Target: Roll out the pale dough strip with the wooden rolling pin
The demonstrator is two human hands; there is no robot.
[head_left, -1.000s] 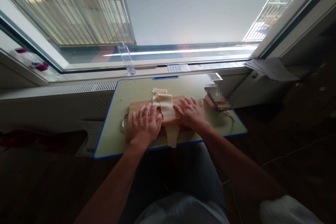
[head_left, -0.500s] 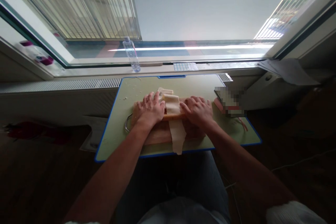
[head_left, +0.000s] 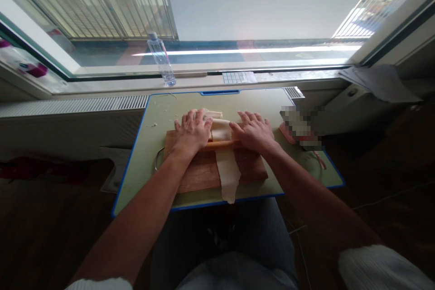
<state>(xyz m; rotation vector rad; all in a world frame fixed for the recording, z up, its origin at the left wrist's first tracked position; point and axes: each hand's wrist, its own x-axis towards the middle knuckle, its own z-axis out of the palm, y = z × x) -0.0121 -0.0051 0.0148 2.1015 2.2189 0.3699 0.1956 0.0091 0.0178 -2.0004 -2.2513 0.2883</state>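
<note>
A wooden rolling pin [head_left: 220, 145] lies crosswise on a strip of dough [head_left: 228, 170]. The strip runs under the pin on a wooden cutting board [head_left: 197, 172], and its near end hangs past the board's front edge. My left hand [head_left: 193, 132] rests palm down over the pin's left end, fingers stretched forward and apart. Over the right end my right hand [head_left: 254, 131] lies likewise open, its thumb pointing in toward the dough. Both ends of the pin are hidden beneath the palms. Behind the dough's far end, a pale piece [head_left: 214, 114] partly shows beyond my left fingers.
The board sits on a small green table [head_left: 136, 176] with a blue rim. A metal handle [head_left: 158, 159] sticks out at the board's left. A blurred object [head_left: 301, 129] stands on the table's right side. On the windowsill is a clear bottle [head_left: 162, 61].
Both hands and the rolling pin have moved forward along the dough, away from me, showing more of the board's near part. My fingers reach farther forward. The camera view has shifted slightly.
</note>
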